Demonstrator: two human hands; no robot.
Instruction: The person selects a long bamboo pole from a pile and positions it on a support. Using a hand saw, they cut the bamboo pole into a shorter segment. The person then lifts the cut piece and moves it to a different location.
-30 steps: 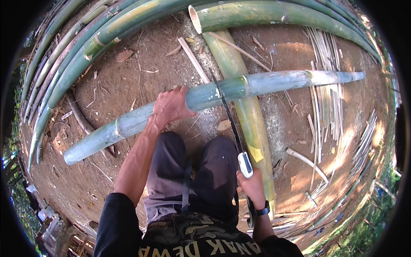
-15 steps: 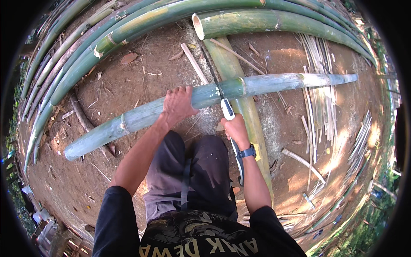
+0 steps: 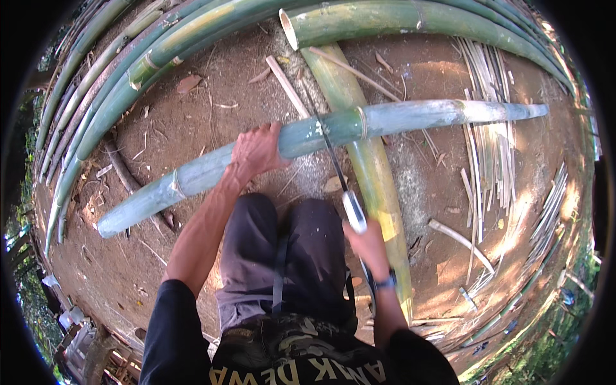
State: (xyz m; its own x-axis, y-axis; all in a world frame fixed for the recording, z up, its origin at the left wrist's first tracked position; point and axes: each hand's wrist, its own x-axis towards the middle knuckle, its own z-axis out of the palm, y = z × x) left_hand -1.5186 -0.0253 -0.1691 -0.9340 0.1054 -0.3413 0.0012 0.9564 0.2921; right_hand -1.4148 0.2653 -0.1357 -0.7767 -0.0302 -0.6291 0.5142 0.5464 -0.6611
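Right grip (image 3: 367,244) wrapped round saw (image 3: 353,212), left grip (image 3: 256,151) clasping bamboo pole (image 3: 204,170) — beneath the left, beyond the right.

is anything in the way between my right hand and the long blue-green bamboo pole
Nothing visible blocks it. Only the dark-bladed saw with a white handle, gripped in your right hand, spans the gap to the long blue-green bamboo pole. A thick yellow-green bamboo log lies right of the saw.

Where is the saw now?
In the head view, right of centre, the saw is in the right hand, lying across the bluish bamboo pole right of the left hand.
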